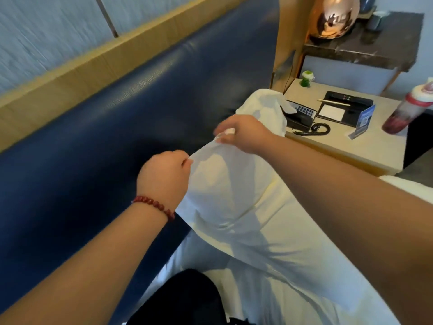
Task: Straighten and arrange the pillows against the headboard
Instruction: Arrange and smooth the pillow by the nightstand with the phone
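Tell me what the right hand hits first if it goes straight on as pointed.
Likely the headboard: the right hand, pinching the pillow, points at the blue padding. Nothing else shows between; depth is unclear.

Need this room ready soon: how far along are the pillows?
Nothing looks finished. In hand: left hand and right hand pinch the top edge of the near pillow, upright beside the headboard. Left: seat it, then straighten the far pillow slumped onto the phone.
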`<state>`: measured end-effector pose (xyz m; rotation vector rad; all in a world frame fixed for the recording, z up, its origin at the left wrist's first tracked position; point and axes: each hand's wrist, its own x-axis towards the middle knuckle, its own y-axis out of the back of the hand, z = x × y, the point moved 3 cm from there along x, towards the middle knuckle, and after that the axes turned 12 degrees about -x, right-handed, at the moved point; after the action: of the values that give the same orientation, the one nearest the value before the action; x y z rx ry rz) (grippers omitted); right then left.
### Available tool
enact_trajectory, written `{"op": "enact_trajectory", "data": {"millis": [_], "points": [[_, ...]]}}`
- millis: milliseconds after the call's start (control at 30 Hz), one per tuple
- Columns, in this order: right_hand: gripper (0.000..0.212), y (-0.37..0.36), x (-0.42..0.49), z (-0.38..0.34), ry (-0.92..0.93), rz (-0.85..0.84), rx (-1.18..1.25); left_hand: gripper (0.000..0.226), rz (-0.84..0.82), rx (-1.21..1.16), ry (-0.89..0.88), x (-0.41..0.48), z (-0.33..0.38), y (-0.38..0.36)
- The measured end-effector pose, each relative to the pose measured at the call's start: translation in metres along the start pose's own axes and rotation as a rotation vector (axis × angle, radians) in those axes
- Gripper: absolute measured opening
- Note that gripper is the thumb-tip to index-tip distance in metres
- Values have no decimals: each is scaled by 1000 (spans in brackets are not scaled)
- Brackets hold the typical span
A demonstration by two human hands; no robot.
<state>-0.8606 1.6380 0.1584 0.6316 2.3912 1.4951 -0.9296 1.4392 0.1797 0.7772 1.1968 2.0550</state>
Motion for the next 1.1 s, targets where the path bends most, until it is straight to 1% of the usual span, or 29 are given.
{"op": "enact_trajectory", "data": {"millis": [33, 67, 200, 333, 400, 467, 533, 567, 600, 667, 733, 833, 900, 933, 967, 1033, 1100], "points": [[15, 4, 4, 2, -51, -23, 27, 30, 0, -102, 28, 0, -4, 4], [14, 9, 8, 4, -85, -42, 59, 29, -4, -195, 62, 0, -7, 7], [16, 11, 20, 0, -79, -110, 22, 25, -23, -490, 223, -2, -17, -4], [18, 3, 34, -2, -60, -136, -28, 23, 3, -623, 324, -3, -24, -18], [24, -3, 41, 1, -47, -155, -120, 22, 13, -649, 348, -4, -28, -24], [34, -7, 45, 4, -10, -107, -303, 22, 1, -641, 367, -5, -31, -30], [44, -9, 45, 8, 51, 31, -555, 21, -42, -587, 362, -5, -32, -35], [45, -9, 43, 10, 73, 109, -631, 20, -62, -564, 343, -5, -32, -36], [45, -8, 40, 15, 80, 177, -645, 21, -77, -554, 323, -7, -31, -35], [42, -3, 32, 28, 77, 266, -539, 29, -93, -553, 284, -11, -27, -31], [43, 4, 22, 44, 77, 295, -388, 38, -63, -532, 197, -18, -19, -25], [46, 9, 14, 64, 52, 208, -376, 44, 72, -398, -57, -22, 2, -19], [36, 11, 17, 74, 7, 189, -380, 41, 136, -297, -140, -10, 18, -18], [30, 14, 20, 75, -20, 204, -363, 41, 131, -278, -162, -1, 28, -18], [27, 18, 24, 75, -48, 220, -338, 42, 92, -293, -170, 11, 38, -19], [27, 27, 32, 70, -113, 203, -249, 50, -58, -347, -104, 41, 52, -31], [29, 38, 38, 66, -161, 98, -147, 54, -211, -308, 8, 72, 56, -44]]}}
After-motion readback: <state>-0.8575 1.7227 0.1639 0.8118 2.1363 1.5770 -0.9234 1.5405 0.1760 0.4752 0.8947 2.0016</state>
